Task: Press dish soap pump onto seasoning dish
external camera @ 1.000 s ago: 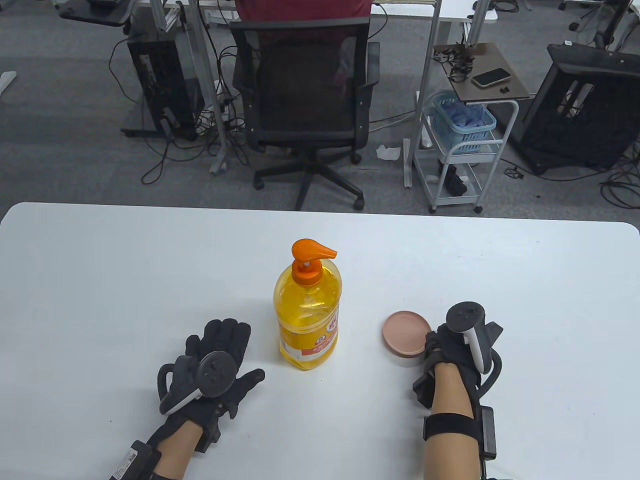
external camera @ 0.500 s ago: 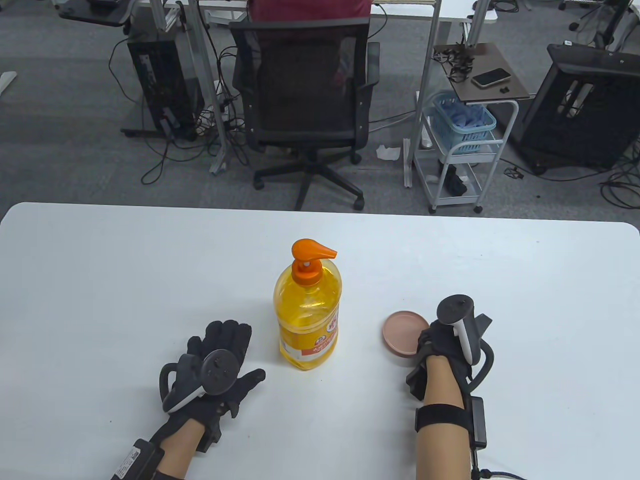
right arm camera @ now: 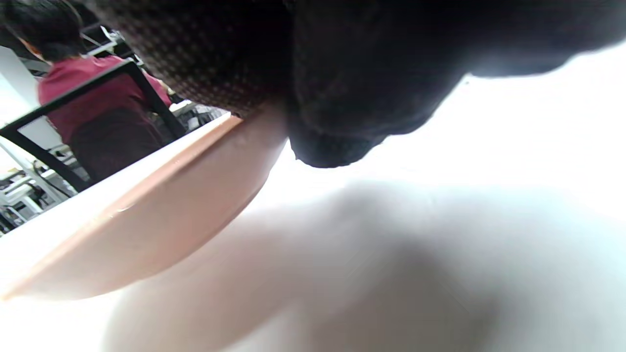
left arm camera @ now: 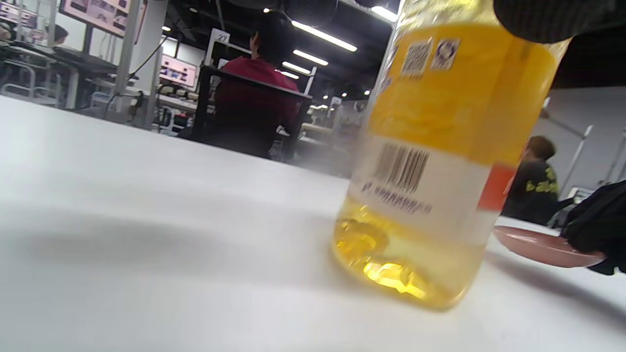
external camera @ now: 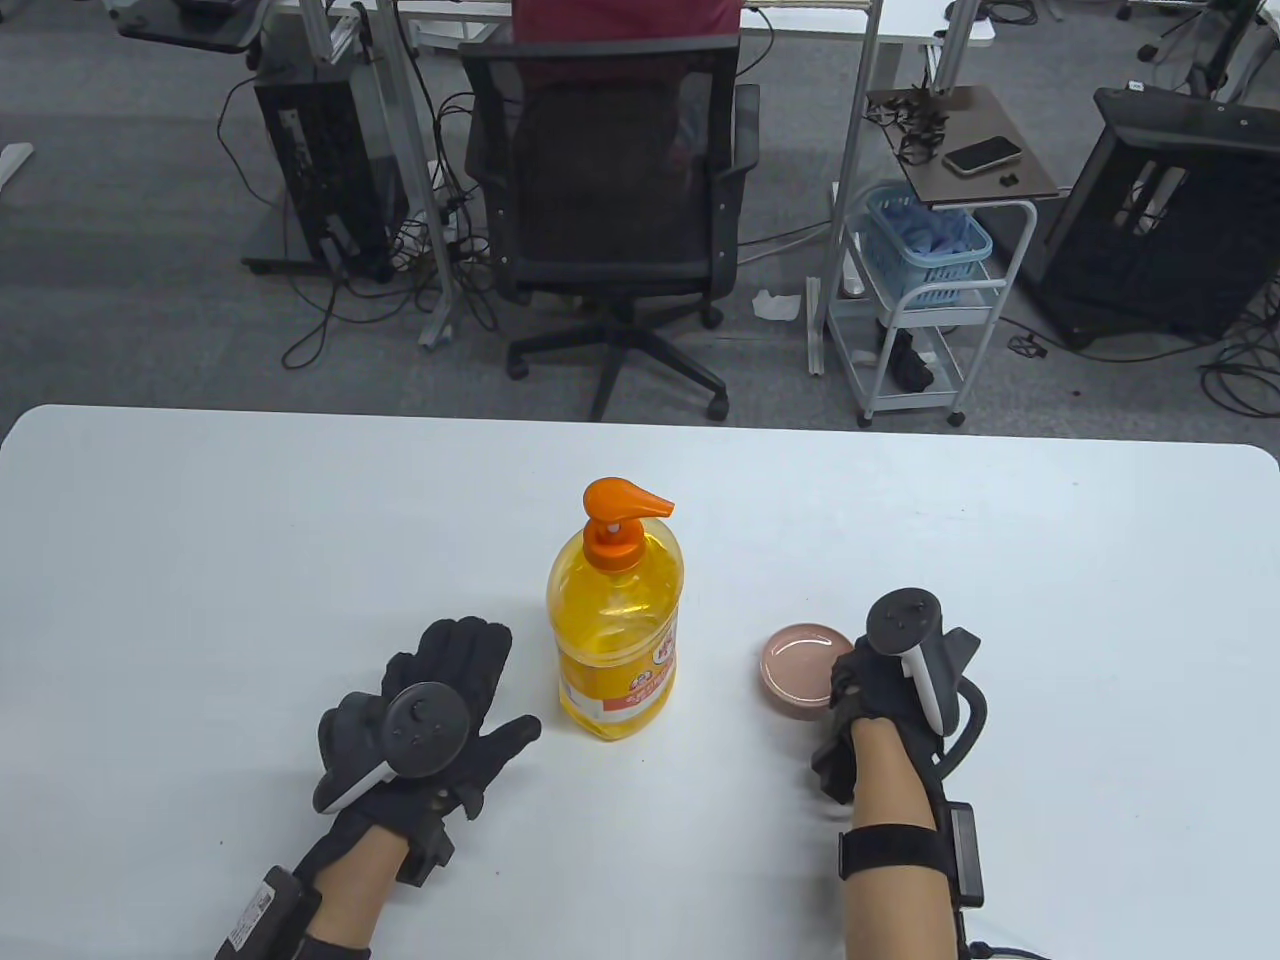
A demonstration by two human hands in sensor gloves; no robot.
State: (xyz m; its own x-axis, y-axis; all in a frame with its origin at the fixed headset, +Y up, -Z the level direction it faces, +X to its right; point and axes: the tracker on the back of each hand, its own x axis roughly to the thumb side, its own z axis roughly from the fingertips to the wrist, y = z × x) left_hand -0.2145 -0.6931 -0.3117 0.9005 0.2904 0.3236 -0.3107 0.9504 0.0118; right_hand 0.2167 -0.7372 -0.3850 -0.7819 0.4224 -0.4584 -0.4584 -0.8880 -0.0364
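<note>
Pink shallow ceramic seasoning dish (external camera: 797,668): right of yellow plastic dish soap bottle (external camera: 615,630), pinched at rim by right hand (external camera: 880,690), tilted. Left hand (external camera: 440,715) spread, beside bottle. Risk: slipping; missing orange pump spout (external camera: 625,500).

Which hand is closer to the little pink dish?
Right. The right hand grips the small round pink dish by its near edge. The left hand is open on the far side of the yellow soap bottle.

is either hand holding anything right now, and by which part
The right hand holds the pink seasoning dish by its near right rim, lifted off the table. The left hand holds nothing, fingers spread beside the soap bottle.
</note>
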